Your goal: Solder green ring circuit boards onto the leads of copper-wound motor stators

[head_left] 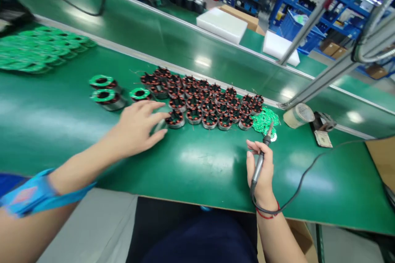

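My left hand (140,127) reaches over the bench with its fingers apart, at the left end of a cluster of copper-wound motor stators (194,102). Its fingertips come close to the front-left stator (175,119); whether they touch it I cannot tell. Just behind this hand is a stator topped with a green ring board (140,94), and two more such capped stators (106,98) stand to its left. In my right hand (261,164) is a soldering iron (259,163), its tip pointing up and away, near a pile of small green circuit boards (265,121).
Stacked green board panels (40,47) lie at the far left. To the right stand a round pale container (298,115) and a soldering iron stand with a sponge (323,137). The iron's cord (304,176) trails right. A metal post (327,72) rises behind the bench.
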`<state>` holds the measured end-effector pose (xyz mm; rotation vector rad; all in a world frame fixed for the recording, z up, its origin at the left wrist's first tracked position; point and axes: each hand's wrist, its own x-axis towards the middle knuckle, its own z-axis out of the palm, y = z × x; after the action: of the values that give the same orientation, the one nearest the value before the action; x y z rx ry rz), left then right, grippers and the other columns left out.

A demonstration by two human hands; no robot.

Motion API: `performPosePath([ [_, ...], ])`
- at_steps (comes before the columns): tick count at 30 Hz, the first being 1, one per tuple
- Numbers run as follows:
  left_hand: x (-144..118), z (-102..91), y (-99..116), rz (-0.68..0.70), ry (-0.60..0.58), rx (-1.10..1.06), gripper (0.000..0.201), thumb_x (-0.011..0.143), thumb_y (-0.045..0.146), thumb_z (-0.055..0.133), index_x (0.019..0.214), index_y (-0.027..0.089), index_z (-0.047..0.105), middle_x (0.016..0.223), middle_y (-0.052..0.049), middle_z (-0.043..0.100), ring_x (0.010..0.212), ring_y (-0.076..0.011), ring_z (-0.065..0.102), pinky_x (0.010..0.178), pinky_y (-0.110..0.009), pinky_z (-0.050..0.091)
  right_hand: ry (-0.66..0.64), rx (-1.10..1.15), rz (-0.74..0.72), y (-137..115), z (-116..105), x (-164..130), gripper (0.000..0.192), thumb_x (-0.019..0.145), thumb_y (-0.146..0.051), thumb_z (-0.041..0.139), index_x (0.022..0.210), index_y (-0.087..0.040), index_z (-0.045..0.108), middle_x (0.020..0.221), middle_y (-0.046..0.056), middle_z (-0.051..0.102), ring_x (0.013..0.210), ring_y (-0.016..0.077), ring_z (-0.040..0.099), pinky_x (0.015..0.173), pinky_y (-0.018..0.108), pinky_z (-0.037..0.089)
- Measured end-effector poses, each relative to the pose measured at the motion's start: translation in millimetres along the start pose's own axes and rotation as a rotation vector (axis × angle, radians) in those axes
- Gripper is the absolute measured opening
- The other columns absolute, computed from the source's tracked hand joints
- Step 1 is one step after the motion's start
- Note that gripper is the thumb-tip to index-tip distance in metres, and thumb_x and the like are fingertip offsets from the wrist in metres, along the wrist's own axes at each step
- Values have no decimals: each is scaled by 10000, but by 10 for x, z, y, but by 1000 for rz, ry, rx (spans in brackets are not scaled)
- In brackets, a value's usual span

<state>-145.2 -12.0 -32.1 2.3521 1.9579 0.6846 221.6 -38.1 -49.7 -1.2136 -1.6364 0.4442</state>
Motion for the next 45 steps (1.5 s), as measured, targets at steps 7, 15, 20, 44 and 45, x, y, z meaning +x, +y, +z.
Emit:
performPosePath([
  [7,-186,200,-36,143,-82,-191,363,849,601,551,1085,343,647,1327,-50,629,1125,-374,661,1050,-595,489,-138,-203,66,318,-402,272,358,925,-203,588,1277,-245,537,1206,109,758,1056,216,761,951,413,610],
  [15,-337,452,610,1,-94,-417,324,897,564,560,1152,365,551,979,-42,590,868,-324,665,809,-516,557,-296,-531,80,675,-460,764,468,851,-108,614,1310,-190,565,1076,93,728,995,262,663,940,446,554],
  [20,-119,558,689,96,-179,-132,544,891,678,498,1243,276,597,1290,-173,658,1151,-464,604,911,-626,496,-370,-540,-9,632,-384,726,438,895,-100,564,1318,-215,583,1027,65,718,971,256,615,913,413,538],
  [44,466,633,1331,262,-368,-404,518,877,508,604,1270,177,537,1208,-156,626,1102,-336,643,980,-541,561,-130,25,169,222,-496,60,314,1029,-481,545,1210,-252,659,1191,49,744,1001,172,751,905,344,644],
  [45,455,645,1371,193,-326,-407,576,866,506,630,1304,150,513,1214,-167,619,1112,-340,642,986,-541,560,-147,39,177,217,-486,63,323,1025,-488,548,1212,-248,656,1190,49,745,962,164,753,882,335,648],
])
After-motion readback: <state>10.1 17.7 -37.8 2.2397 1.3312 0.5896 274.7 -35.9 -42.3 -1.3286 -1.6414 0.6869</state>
